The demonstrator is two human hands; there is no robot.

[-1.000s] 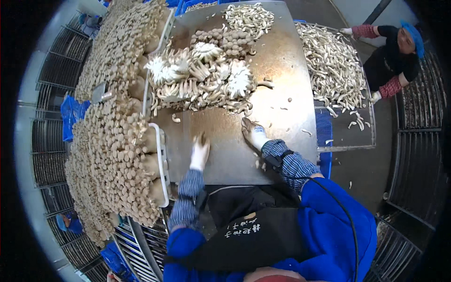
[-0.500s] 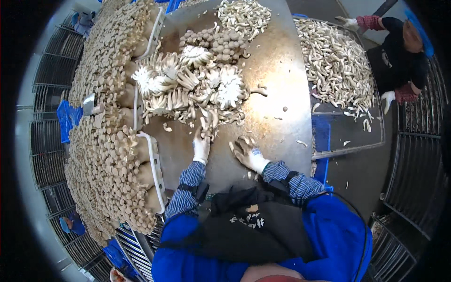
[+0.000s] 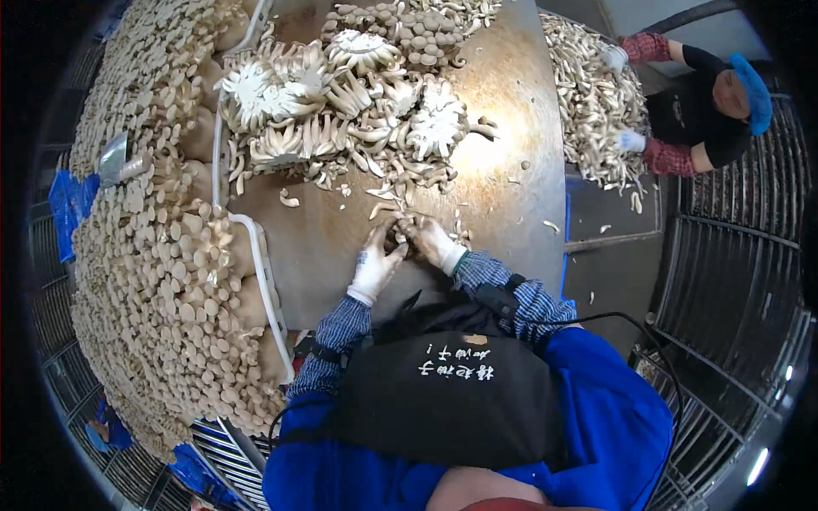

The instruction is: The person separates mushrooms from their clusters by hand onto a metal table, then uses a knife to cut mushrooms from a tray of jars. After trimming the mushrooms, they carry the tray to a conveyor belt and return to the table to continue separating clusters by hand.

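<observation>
Nearest, both gloved hands meet low on the metal worktop [image 3: 511,170]: the left hand [image 3: 375,264] and right hand [image 3: 434,243] share a grip, fingers closed together on a small mushroom clump [image 3: 400,237], so it can be worked between them. Beyond lies the loose mushroom pile [image 3: 358,102]; farther right, a co-worker [image 3: 707,111] sorts another heap.

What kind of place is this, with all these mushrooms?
Probably a mushroom sorting or packing room: gloved hands work at a steel table by a mushroom heap, beside mushroom trays; another worker sorts nearby.
</observation>
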